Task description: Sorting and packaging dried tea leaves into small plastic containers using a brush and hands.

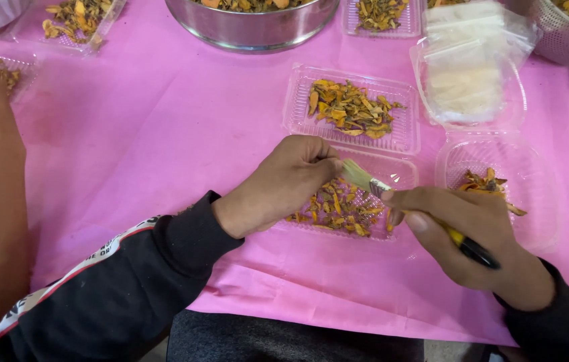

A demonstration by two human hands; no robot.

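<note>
Head cam: left hand (284,184) curled shut, fingertips pinching the bristles of a small brush (365,179); whether a piece sits between them, can't tell. Right hand (462,231) wrapped round the brush's yellow-black handle. Both hover over an open clear plastic box (402,171) w/ orange dried pieces (335,208), near the front edge of the pink table (150,134). Steel bowl (251,27) at the far edge.

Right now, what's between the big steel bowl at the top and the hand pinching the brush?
In the head view, between the steel bowl and the left hand lies a clear plastic tray of orange dried pieces, on the pink cloth.
</note>
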